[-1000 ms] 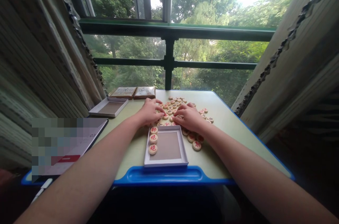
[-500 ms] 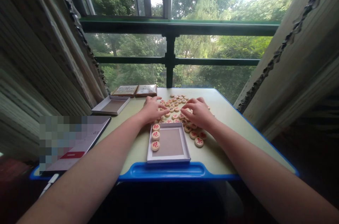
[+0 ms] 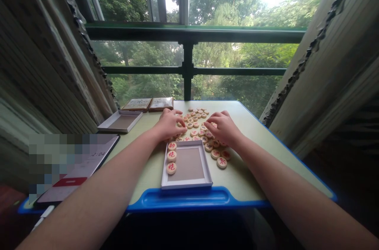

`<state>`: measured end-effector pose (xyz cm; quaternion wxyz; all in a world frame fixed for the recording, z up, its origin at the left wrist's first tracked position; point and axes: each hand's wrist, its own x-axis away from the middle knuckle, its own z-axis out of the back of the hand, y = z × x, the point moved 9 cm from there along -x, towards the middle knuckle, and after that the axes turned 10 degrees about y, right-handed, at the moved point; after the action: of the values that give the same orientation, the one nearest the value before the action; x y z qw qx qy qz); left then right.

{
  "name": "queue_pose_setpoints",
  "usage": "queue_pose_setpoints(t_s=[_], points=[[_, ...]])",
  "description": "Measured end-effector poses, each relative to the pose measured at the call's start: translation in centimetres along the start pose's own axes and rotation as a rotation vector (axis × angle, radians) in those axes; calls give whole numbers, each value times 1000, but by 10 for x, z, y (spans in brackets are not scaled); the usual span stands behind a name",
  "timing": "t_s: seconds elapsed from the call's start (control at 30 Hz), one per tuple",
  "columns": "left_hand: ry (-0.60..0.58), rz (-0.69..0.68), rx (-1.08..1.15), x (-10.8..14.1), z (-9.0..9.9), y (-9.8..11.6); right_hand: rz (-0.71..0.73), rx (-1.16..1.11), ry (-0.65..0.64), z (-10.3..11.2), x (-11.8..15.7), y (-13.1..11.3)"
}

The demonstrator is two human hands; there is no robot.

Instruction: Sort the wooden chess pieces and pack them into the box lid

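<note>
In the head view, see the left hand (image 3: 169,125) with thumb and forefinger curved and apart, palm down over the edge of the loose pieces (image 3: 208,146). See the right hand (image 3: 223,128) on the other side, thumb tip and forefinger tip near each other; cannot tell if pinched on some piece or only hovering above. Find the loose pieces between the two hands, below the right fingers, and also beyond the fingertips, mostly flat, marked in red or in black. Find the shallow tray (image 3: 187,184) nearer to the body than both hands, with three red-marked pieces (image 3: 171,156) in a column along its left wall, on the near side of the left fingers. Notice the second tray (image 3: 124,121) to the left of the left fingers, on the table (image 3: 248,179).

Judging by look, expect the loose pieces to be light, hard and stiff, perhaps of wood, not easily broken, but smooth and a little slippery on the table. Better to take hold of one by its round side, with thumb and forefinger opposite, than to press on the flat top, because of possible sliding into a neighbour. Expect thin, light walls on the shallow tray, likely of card, easy to bend; better to hold low on two facing walls and keep level, against rolling or shifting inside.
</note>
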<state>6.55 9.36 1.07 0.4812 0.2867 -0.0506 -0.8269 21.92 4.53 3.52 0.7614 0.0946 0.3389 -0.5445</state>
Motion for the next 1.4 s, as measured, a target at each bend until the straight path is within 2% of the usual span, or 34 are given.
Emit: queue_pose_setpoints(t_s=[0.2,0.3,0.4,0.47,0.57,0.7,0.83,1.07,1.23,1.4], points=[[-59,23,-4,2,0,1,21,-42,58,5,-1,2],[-24,44,39,1,5,3,39,-56,64,5,-1,2],[95,87,212,-1,15,4,78,-139,67,6,-1,-3],[102,168,422,0,15,3,120,-263,67,7,0,-12],[-1,266,718,5,5,10,206,-401,105,13,4,-29],[-163,217,910,12,2,34,291,-442,172,21,8,-50],[-189,205,916,14,5,39,269,-450,201,24,9,-54],[-221,245,952,14,-1,27,192,-478,302,37,7,-45],[-184,267,989,12,-1,20,237,-453,262,33,6,-48],[-190,255,1008,13,2,23,290,-439,251,32,8,-52]])
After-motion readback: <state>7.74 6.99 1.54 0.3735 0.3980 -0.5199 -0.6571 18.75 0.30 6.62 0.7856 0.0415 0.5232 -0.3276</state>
